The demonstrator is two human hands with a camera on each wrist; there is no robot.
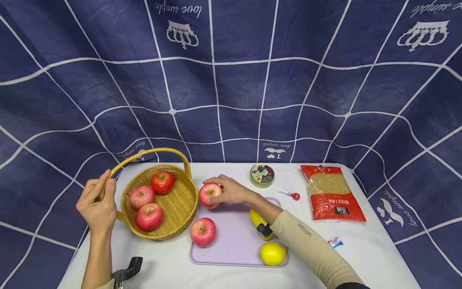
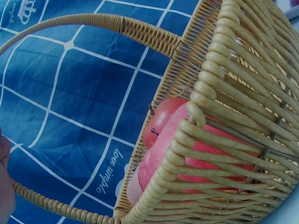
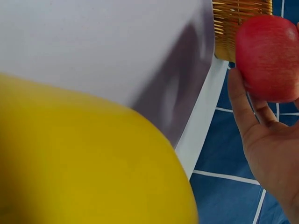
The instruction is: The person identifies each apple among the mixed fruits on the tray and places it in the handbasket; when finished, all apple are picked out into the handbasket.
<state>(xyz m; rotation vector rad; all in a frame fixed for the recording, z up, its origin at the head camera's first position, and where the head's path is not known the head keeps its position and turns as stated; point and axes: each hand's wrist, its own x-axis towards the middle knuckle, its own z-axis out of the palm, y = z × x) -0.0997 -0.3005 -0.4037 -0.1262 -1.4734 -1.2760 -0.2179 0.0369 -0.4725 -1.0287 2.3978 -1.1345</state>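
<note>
Against blue checked cloth, three apples sat in our basket [image 1: 180, 208] at lower left, left hand [image 1: 96, 206] curled round its handle, right hand [image 1: 231, 190] gripping a fourth apple [image 1: 209, 194] mid-frame, a fifth [image 1: 203, 231] waiting on the tray [image 1: 234, 241].

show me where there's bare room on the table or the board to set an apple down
The middle of the cutting board is bare, between the loose apple and the lemons. White table lies free in front of the noodle packet. It is crowded by the basket, which holds three apples, and where the right hand holds an apple.
</note>
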